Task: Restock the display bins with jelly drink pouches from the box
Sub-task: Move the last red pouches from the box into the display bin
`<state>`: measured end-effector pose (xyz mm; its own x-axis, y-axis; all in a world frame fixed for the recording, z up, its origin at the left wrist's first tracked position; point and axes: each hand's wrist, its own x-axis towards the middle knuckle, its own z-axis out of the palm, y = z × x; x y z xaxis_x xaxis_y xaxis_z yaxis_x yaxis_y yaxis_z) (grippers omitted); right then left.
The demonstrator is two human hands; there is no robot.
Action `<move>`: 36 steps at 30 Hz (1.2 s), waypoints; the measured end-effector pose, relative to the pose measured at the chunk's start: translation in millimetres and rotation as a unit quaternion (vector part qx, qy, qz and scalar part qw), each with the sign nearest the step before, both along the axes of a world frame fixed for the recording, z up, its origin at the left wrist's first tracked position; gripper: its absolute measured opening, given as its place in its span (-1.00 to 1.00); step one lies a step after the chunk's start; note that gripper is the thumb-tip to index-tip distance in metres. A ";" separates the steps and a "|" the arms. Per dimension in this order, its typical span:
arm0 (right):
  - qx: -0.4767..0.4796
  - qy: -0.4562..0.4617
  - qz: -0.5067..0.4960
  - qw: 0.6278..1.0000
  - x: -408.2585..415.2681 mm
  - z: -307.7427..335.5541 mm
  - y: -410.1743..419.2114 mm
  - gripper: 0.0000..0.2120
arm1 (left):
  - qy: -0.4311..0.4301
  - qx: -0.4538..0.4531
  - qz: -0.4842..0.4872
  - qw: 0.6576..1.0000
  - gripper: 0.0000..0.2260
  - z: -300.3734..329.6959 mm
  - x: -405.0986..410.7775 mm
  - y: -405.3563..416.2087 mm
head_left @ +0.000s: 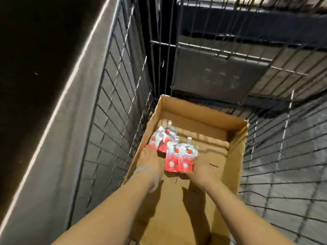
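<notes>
Both hands reach into the box (235, 152). Left grip (150, 160) and right grip (203, 169) touch the pouches (178, 156) between them; spread or pinching, I cannot tell.

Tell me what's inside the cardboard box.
A few red-and-white pouches lie in the box, both hands reaching them. Otherwise bare cardboard; the near floor is hidden by arms.

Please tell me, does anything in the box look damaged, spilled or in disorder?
Nothing looks spilled or torn. The cardboard box is almost empty: only a few red-and-white pouches remain, lying loosely at its left side rather than in rows. The left hand and right hand reach for them. The picture is blurred.
</notes>
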<state>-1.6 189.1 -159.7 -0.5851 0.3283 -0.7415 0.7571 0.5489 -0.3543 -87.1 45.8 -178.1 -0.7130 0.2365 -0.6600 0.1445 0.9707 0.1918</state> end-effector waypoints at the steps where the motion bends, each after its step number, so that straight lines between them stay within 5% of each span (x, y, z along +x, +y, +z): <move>1: -0.009 0.002 -0.035 0.999 -2.8 -4.7 1.5 -0.75 | 0.004 0.005 0.010 1.000 -0.29 -8.9 -2.1 3.6; 5: -0.049 0.013 -0.225 0.973 -10.6 -26.3 0.8 -0.89 | -0.009 -0.022 0.035 0.999 -0.41 -21.3 0.8 19.1; 7: -0.046 0.017 -0.286 0.957 -13.3 -41.9 -3.0 -0.70 | 0.010 -0.013 0.044 0.999 -0.62 -19.0 7.6 23.4; 9: -0.044 0.029 -0.312 0.949 -14.5 -54.7 -5.5 -0.77 | 0.023 0.028 0.084 0.996 -0.74 -18.6 10.8 23.3; 13: -0.032 0.008 -0.318 0.948 -12.3 -73.9 -3.9 -0.45 | 0.034 0.058 0.227 0.972 -0.64 -31.1 -1.1 24.5; 18: -0.050 -0.002 -0.351 0.935 -11.1 -76.0 0.6 -0.36 | -0.017 -0.009 0.324 0.946 -0.50 -45.3 -1.6 28.3; 24: -0.101 0.011 -0.373 0.922 -8.2 -86.3 -2.3 -0.53 | -0.057 0.035 0.379 0.923 -0.43 -44.8 -5.3 18.9; 27: -0.132 0.030 -0.354 0.925 -11.5 -69.4 -10.1 -0.59 | -0.100 0.040 0.328 0.939 -0.69 -31.6 -4.9 16.2; 30: -0.170 0.056 -0.355 0.917 -13.8 -34.1 -17.4 -0.70 | -0.111 0.097 0.294 0.945 -0.79 -9.8 4.9 15.6; 36: -0.241 0.109 -0.320 0.910 0.7 37.7 -12.7 -0.84 | -0.109 0.246 0.341 0.901 -0.82 63.8 21.8 4.1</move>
<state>-0.9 176.4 -122.0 -0.5384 0.3212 -0.7791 0.7504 -0.2378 -0.6167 -65.3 49.9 -114.3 -0.6701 0.0941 -0.7363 -0.5463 0.6090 0.5750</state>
